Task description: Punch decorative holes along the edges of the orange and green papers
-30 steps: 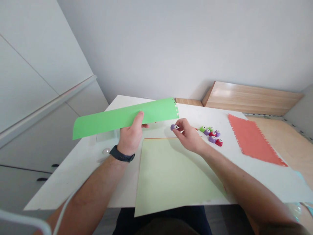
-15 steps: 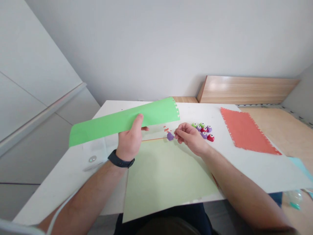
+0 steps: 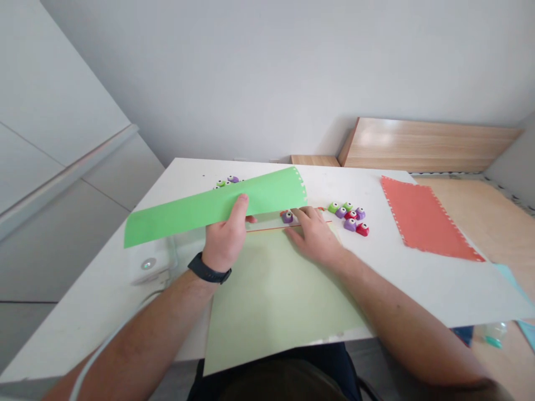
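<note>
My left hand [image 3: 224, 239] is closed on a bright green paper strip [image 3: 200, 209] and holds it above the white table [image 3: 418, 278]; the strip's right end has a punched, scalloped edge. My right hand [image 3: 311, 234] lies flat with fingers stretched out on the top edge of a pale green sheet [image 3: 276, 295]. Its fingertips touch a small purple paper punch [image 3: 287, 217] that rests on the table. A few red paper bits lie beside that punch.
Several small green, purple and red punches [image 3: 349, 216] sit right of my hand; a few more [image 3: 228, 181] peek out behind the strip. A red sheet [image 3: 426, 220] with punched edges lies at the right. Wooden boards [image 3: 418, 145] lean at the back wall. A white device [image 3: 148, 266] sits left.
My right hand carried the purple punch down to the table, let it go and flattened onto the pale green sheet. The left hand kept the green strip raised.
</note>
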Demonstrator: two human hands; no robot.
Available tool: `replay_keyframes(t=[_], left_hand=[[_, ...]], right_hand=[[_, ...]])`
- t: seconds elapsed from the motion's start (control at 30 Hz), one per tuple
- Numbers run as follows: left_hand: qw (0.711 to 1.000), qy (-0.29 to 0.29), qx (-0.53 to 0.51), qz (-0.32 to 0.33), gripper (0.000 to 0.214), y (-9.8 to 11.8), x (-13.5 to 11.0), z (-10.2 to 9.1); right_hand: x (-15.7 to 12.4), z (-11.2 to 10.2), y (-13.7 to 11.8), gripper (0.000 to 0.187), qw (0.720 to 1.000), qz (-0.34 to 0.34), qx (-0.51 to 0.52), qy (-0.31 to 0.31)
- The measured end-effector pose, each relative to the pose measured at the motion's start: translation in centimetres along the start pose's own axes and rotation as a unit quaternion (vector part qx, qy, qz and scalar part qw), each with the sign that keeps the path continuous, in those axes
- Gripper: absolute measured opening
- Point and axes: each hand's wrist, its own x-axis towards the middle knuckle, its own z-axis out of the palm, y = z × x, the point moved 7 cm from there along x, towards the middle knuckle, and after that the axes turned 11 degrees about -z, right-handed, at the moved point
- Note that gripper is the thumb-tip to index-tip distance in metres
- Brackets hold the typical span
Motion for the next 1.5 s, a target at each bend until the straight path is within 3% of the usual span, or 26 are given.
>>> replay_keyframes(t=[0.17, 0.33, 0.5, 0.6, 0.9, 1.17, 1.33, 1.5], left_hand=[[1.0, 0.003, 0.023, 0.007, 0.027, 0.1, 0.2, -0.2], [1.0, -0.017, 0.008, 0.005, 0.025, 0.0, 0.0, 0.0], [1.0, -0.006, 0.013, 0.008, 0.025, 0.1, -0.3, 0.1], [1.0, -0.009, 0.014, 0.016, 0.024, 0.4, -0.4, 0.2], [1.0, -0.008, 0.021, 0.022, 0.027, 0.1, -0.3, 0.1], [1.0, -0.002, 0.011, 0.014, 0.026, 0.0, -0.3, -0.1], [1.0, -0.011, -0.003, 0.012, 0.022, 0.1, -0.2, -0.1], [1.0, -0.004, 0.007, 0.007, 0.025, 0.2, -0.3, -0.1]], right_hand=[[0.7, 0.1, 0.1, 0.021, 1.0, 0.003, -0.024, 0.008], [0.5, 0.2, -0.3, 0.015, 1.0, -0.018, -0.004, 0.012], [0.4, 0.4, -0.3, 0.029, 1.0, -0.012, -0.016, 0.006], [0.7, 0.7, -0.8, 0.038, 0.999, -0.041, -0.032, -0.015], [0.8, 0.5, -0.8, 0.021, 0.998, -0.055, -0.018, -0.004], [-0.9, -0.6, -0.1, 0.021, 0.992, 0.025, 0.117, 0.031], [-1.2, -0.8, -0.2, 0.036, 0.995, 0.035, 0.094, 0.02], [-1.3, -0.7, 0.0, 0.036, 0.989, 0.059, 0.136, 0.006]])
